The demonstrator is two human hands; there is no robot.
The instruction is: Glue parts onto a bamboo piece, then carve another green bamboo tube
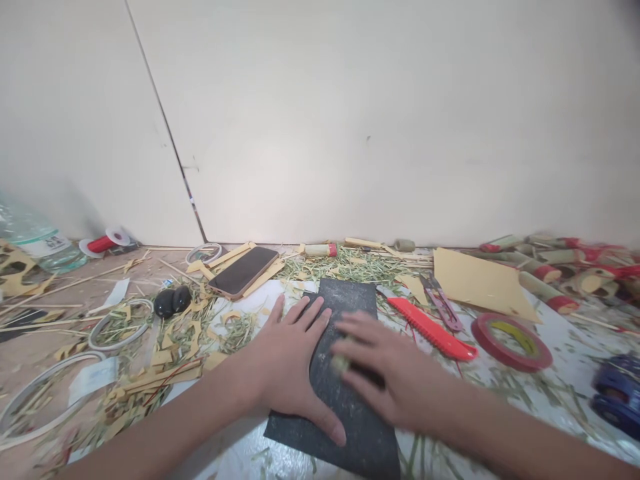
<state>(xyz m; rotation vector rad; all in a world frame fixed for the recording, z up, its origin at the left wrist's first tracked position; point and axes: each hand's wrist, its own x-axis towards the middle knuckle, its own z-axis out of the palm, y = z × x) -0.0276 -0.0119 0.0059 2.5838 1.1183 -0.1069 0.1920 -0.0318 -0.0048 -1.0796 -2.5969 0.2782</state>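
A dark sheet of sandpaper point(350, 407) lies on the white work surface in front of me. My left hand point(287, 363) rests flat on its left edge, fingers stretched out, pinning it down. My right hand point(380, 370) is blurred over the sheet's middle, fingers curled onto a small pale green piece point(341, 363) that it presses against the sandpaper.
A red utility knife point(433, 330), small snips point(443, 303), a red tape roll point(511, 341) and a tan card point(477, 283) lie to the right. A phone point(243, 271) and black earbuds point(172, 301) sit left, amid bamboo shavings and strips. Bamboo tubes point(543, 270) pile at the far right.
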